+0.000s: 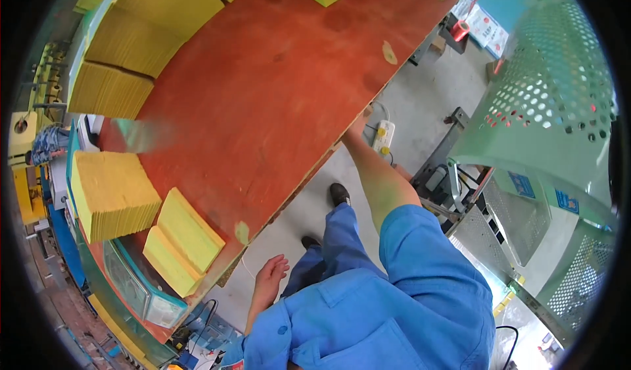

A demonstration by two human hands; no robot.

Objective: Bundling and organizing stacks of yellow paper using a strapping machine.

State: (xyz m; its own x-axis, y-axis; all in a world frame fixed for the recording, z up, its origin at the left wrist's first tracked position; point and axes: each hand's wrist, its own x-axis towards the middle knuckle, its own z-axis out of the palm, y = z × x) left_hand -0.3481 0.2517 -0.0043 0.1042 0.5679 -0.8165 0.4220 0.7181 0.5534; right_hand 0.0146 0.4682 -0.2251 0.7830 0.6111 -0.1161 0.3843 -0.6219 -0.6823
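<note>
- While the red table filled the upper middle, its worn edge called for careful handling.
- The yellow stack, left, was best unjostled.
- The left hand, lower centre, was half open, visibly empty.
- The right hand, mid-frame at the edge, had a grip I couldn't tell.

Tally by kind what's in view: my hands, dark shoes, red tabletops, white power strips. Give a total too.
Left hand and right hand: 2
Dark shoes: 2
Red tabletop: 1
White power strip: 1
Total: 6
</note>
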